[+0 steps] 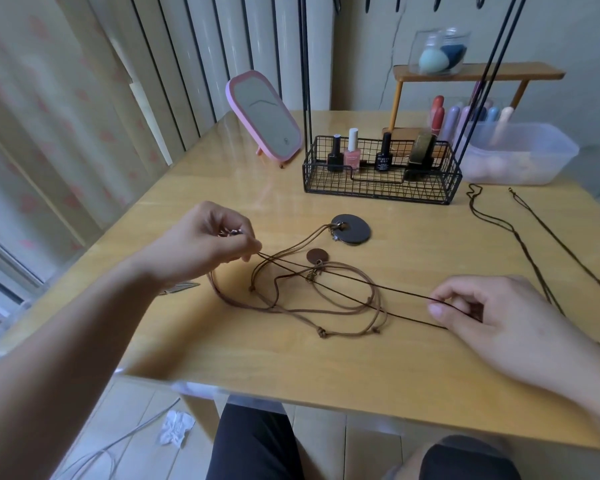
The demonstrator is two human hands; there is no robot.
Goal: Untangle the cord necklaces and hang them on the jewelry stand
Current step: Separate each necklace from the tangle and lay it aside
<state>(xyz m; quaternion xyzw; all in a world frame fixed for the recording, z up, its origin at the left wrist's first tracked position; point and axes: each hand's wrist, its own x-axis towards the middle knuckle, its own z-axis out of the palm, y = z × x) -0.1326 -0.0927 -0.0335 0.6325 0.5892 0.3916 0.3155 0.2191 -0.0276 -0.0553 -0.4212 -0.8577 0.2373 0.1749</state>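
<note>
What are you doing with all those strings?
A person is untangling cord necklaces on the wooden table. The left hand and the right hand each pinch one thin dark cord, stretched between them over a looped brown tangle. Nothing in view hangs on the jewelry stand behind.

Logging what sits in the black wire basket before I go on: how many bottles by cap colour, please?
Black-capped dark nail polish bottles: 2
White-capped pink nail polish bottle: 1
Dark bottle with gold-brown top: 1
Total in the black wire basket: 4
</note>
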